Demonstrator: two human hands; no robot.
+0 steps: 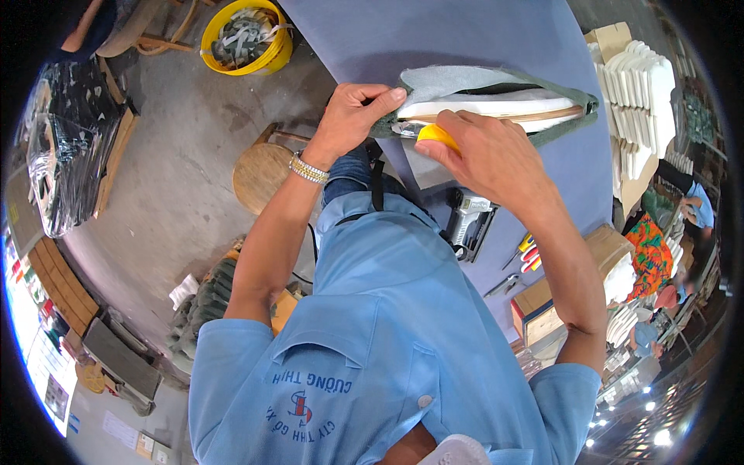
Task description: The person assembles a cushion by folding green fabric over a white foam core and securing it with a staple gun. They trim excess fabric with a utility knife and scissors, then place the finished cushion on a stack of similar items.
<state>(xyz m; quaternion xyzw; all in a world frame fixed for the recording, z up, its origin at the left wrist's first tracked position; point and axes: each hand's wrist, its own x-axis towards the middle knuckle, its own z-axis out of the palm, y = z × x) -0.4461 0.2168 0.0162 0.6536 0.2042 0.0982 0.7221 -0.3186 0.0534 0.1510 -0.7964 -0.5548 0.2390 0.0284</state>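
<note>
A dark green fabric cover (566, 133) with a grey lining lies on the blue-grey table, its opening spread toward me. White foam (457, 106) and a thin wooden edge show inside it. My left hand (353, 118) pinches the cover's left corner between thumb and fingers. Closed round a yellow-handled tool (439, 138), my right hand (492, 155) rests at the near edge of the opening. The tool's far end is mostly hidden at the foam and fabric. A grey flap hangs just below the cover.
A staple gun (470, 219) lies on the table (457, 39) near my waist, with yellow- and red-handled tools (529, 253) to its right. Foam pieces (639, 97) are stacked beyond the right edge. On the floor at left stand a round stool (260, 177) and a yellow bucket (271, 60) of scraps.
</note>
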